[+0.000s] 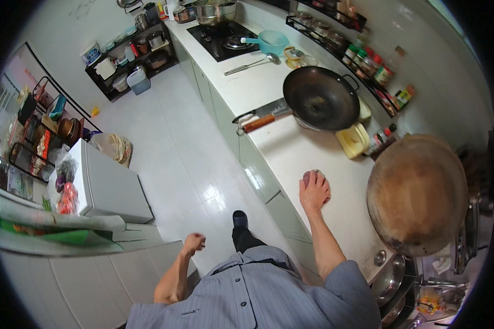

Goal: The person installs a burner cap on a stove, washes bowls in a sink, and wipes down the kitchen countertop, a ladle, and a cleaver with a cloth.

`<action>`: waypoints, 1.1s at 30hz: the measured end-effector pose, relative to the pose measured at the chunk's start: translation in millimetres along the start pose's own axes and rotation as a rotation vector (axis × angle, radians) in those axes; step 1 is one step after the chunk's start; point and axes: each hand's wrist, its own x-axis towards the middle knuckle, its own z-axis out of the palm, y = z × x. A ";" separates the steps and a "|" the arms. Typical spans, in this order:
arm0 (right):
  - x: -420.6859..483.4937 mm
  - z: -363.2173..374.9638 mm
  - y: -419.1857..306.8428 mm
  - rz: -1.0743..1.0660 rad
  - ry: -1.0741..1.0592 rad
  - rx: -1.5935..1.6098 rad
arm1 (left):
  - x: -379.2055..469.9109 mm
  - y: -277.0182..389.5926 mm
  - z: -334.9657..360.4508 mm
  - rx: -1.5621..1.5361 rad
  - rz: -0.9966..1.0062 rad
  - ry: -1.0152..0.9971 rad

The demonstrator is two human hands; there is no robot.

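Note:
My right hand lies palm down on the white countertop, over a small reddish-purple cloth or scrubber. Most of that piece is hidden under my fingers. My left hand hangs over the floor beside my body, its fingers curled in and nothing visible in them. Farther along the counter sits a black wok. A cleaver with a wooden handle lies beside the wok, its handle reaching the counter's front edge. To the right of my right hand is a large round brown-stained lid or pan bottom.
A yellow plastic container stands near the wok. Beyond are a ladle, a blue dipper and a gas hob with a steel pot. Spice racks line the wall. A white cabinet stands left.

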 end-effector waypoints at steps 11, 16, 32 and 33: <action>81.4 20.6 -104.2 -0.118 -0.071 0.123 | 90.0 337.1 -0.6 0.284 0.545 -0.019; 95.1 32.6 -138.6 -0.005 -0.020 0.100 | 123.9 420.9 17.9 0.565 0.945 0.097; 94.0 -27.7 -329.3 1.132 -0.067 0.970 | 224.3 612.5 -49.8 0.703 1.243 -0.356; 92.3 -18.9 -342.8 0.704 0.043 0.723 | 229.7 626.0 -50.6 0.706 1.273 -0.359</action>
